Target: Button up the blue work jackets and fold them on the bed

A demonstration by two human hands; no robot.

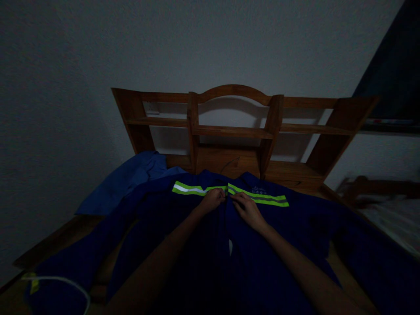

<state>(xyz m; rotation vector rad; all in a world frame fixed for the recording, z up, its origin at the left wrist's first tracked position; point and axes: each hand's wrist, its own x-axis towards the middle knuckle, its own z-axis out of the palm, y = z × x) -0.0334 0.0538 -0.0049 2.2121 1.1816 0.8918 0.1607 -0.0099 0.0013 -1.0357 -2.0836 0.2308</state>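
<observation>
A dark blue work jacket [278,236] with yellow-green reflective strips lies spread out, its collar toward the shelf and its sleeves out to both sides. My left hand [214,199] is closed at the front opening, fingers pinched on the jacket's edge just under the strip. Across the opening, my right hand [247,210] has its thumb and fingertips pressed together on the other edge of the jacket. White print shows on the chest beside the right-hand strip. Dim light hides what exactly lies between the fingertips.
Behind the jacket stands a wooden shelf [232,131] against a grey wall. A lighter blue cloth [131,179] lies at the left. A pale cord [65,280] crosses the left sleeve near the front. Pale bedding [390,218] shows at the right.
</observation>
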